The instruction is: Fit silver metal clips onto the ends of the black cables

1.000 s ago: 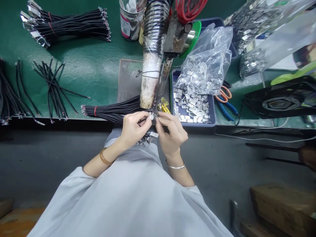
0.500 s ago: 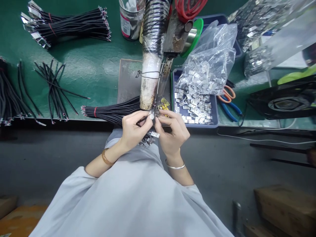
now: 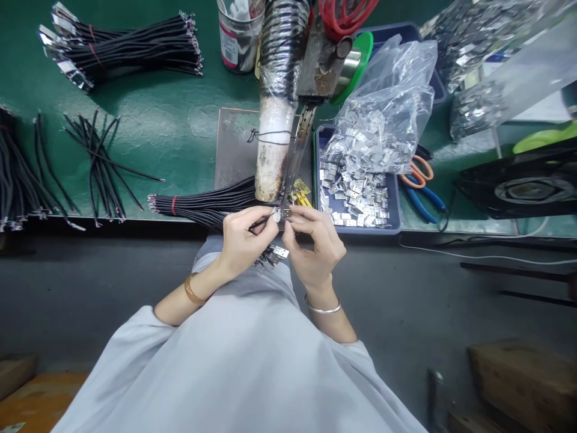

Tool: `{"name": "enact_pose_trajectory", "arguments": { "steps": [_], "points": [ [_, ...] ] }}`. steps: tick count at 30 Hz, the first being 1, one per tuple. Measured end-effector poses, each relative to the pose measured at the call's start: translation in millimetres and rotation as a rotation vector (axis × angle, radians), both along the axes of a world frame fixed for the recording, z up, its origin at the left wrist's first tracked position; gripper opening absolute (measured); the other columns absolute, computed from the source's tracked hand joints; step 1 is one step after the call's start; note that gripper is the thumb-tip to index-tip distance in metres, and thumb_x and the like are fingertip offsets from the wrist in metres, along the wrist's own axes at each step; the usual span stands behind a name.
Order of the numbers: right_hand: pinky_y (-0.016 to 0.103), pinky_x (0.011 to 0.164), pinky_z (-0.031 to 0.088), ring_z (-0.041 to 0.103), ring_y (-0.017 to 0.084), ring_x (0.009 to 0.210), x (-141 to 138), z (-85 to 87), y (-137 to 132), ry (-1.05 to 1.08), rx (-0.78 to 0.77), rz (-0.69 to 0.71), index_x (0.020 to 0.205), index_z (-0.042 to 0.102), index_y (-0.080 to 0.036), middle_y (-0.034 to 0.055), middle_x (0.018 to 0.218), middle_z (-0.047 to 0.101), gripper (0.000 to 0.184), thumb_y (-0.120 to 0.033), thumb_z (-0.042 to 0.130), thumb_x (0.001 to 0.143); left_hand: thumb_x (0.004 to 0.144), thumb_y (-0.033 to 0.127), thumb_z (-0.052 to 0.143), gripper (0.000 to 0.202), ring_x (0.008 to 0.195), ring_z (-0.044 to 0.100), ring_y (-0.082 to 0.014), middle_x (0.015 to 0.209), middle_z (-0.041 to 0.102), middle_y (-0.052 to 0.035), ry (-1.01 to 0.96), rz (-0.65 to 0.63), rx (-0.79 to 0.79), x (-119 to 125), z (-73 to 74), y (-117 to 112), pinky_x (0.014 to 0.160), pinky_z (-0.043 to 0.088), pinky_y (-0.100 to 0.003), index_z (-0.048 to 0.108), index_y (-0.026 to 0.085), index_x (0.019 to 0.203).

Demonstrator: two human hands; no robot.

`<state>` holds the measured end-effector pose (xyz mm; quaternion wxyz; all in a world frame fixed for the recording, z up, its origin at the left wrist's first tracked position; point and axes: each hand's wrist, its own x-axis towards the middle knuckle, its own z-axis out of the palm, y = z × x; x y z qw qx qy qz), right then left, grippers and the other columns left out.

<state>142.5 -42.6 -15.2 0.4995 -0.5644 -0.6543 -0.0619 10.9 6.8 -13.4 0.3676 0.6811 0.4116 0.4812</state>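
At the table's front edge, my left hand (image 3: 246,236) is closed in a pinch. A black cable (image 3: 259,226) shows between its fingers, largely covered by them. My right hand (image 3: 315,243) pinches a small metal USB plug (image 3: 285,211) from the right, and the two hands nearly meet. The lower end of a clamped soldering iron (image 3: 295,153) stands right over the fingertips; whether it touches the plug I cannot tell. Left of it is a bundle of black cables (image 3: 205,201) tied with a red band. Below my hands, cables with USB plugs (image 3: 273,255) hang over my lap.
A wrapped duct (image 3: 273,162) comes down beside the iron. On the right are a blue tray (image 3: 393,204) of loose metal plugs, pliers (image 3: 419,201) and a black fan (image 3: 523,186). More cable bundles (image 3: 130,48) and a tin (image 3: 234,45) lie on the green table (image 3: 193,120).
My right fingertips have shifted slightly at the plug, and the hanging plugs under my hands have moved a little. The thin bright wire beside the iron shows less. The left hand stays nearly still.
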Motion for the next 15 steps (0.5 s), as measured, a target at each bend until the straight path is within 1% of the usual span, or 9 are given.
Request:
{"name": "enact_pose_trajectory", "arguments": {
  "steps": [5, 10, 15],
  "points": [
    [0.030, 0.080, 0.064, 0.078, 0.017, 0.092, -1.0, 1.3, 2.5, 0.047, -0.019, 0.006, 0.088, 0.062, -0.024, 0.0035, 0.100, 0.080, 0.018, -0.008, 0.070, 0.088, 0.084, 0.013, 0.062, 0.015, 0.049, 0.045, -0.0057, 0.060, 0.064, 0.0029, -0.039, 0.009, 0.008, 2.7, 0.9, 0.5, 0.049, 0.036, -0.018, 0.072, 0.014, 0.074],
    [0.034, 0.081, 0.065, 0.078, 0.018, 0.093, -4.3, 5.4, 4.0, 0.070, -0.009, -0.019, 0.087, 0.062, -0.025, 0.0035, 0.101, 0.080, 0.017, -0.009, 0.070, 0.089, 0.084, 0.015, 0.062, 0.015, 0.049, 0.046, -0.0054, 0.061, 0.064, 0.0029, -0.090, 0.036, 0.027, 4.8, 1.9, 3.3, 0.049, 0.035, -0.018, 0.072, 0.015, 0.073],
    [0.033, 0.077, 0.066, 0.078, 0.018, 0.091, -3.1, 3.4, 0.2, 0.069, -0.009, 0.000, 0.087, 0.061, -0.025, 0.0041, 0.103, 0.080, 0.019, -0.008, 0.069, 0.088, 0.084, 0.017, 0.060, 0.017, 0.048, 0.043, -0.0059, 0.056, 0.059, 0.0036, -0.019, 0.010, 0.002, 2.6, 2.7, 2.8, 0.048, 0.035, -0.018, 0.072, 0.015, 0.071]
  ]
}}
